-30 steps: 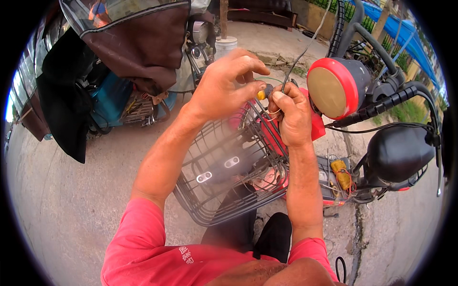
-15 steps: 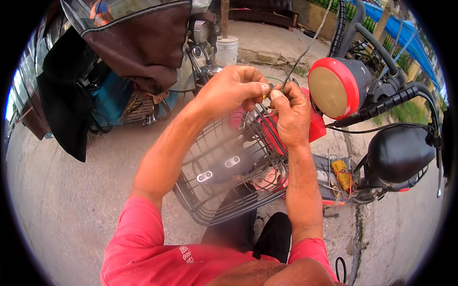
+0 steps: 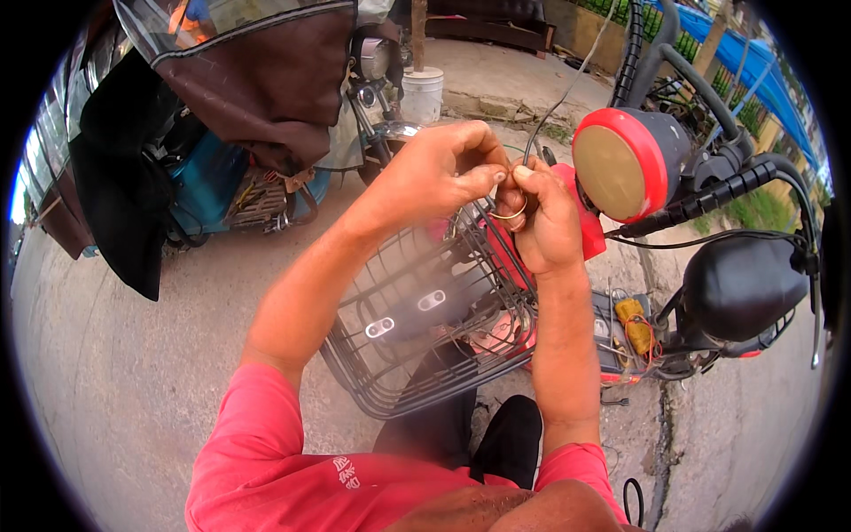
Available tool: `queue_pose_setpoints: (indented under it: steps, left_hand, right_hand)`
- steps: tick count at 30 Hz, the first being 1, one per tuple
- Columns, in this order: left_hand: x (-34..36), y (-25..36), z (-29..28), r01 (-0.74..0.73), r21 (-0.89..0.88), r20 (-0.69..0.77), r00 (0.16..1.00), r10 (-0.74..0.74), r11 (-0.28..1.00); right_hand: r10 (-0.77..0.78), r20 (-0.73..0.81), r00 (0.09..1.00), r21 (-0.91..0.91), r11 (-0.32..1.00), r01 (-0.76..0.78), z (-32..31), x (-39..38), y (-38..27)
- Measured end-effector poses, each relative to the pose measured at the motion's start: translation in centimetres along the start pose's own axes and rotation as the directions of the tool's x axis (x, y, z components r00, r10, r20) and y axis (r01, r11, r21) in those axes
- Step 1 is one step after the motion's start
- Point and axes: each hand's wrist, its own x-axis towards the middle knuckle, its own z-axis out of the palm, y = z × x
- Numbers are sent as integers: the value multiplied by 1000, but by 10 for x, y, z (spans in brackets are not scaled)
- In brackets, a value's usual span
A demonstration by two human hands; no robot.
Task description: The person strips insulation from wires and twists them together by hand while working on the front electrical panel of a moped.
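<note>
My right hand [image 3: 548, 217] is closed in a pinch on a thin dark cable [image 3: 539, 129], which runs up from the fingertips toward the top edge. A small yellowish wire loop [image 3: 510, 215] hangs below the pinched fingers, against the right hand's fingers. My left hand [image 3: 448, 167] meets the right at the fingertips, its thumb and forefinger pressed together. What lies between those left fingertips is too small to make out. Both hands are above the black wire basket [image 3: 390, 408], beside the red-rimmed round headlight [image 3: 619, 167] of a red two-wheeler.
Handlebars with black-wrapped tubing [image 3: 722, 197] stand at the right, near a black rounded case [image 3: 745, 285]. A yellow taped bundle [image 3: 635, 324] with wires lies on the footboard. Far left are a covered vehicle [image 3: 248, 93] and a white bucket [image 3: 422, 95].
The yellowish wire loop now shows below my fingers, where only a bit of yellow showed before. My left fingertips have shifted slightly, and my right hand has turned a little.
</note>
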Motion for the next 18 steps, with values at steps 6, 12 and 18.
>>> queue_pose_setpoints:
  steps: [6, 12, 18]
  left_hand:
    - [0, -2, 0, -346, 385, -18, 924, 381, 856]
    - [0, -2, 1, -9, -67, -89, 996, 3, 998]
    - [0, 6, -5, 174, -80, 21, 985, -172, 982]
  right_hand:
    - [130, 161, 978, 269, 948, -170, -10, 2, 0]
    - [-32, 22, 999, 75, 997, 30, 3, -1, 3]
    - [-119, 0, 993, -89, 989, 118, 3, -2, 4]
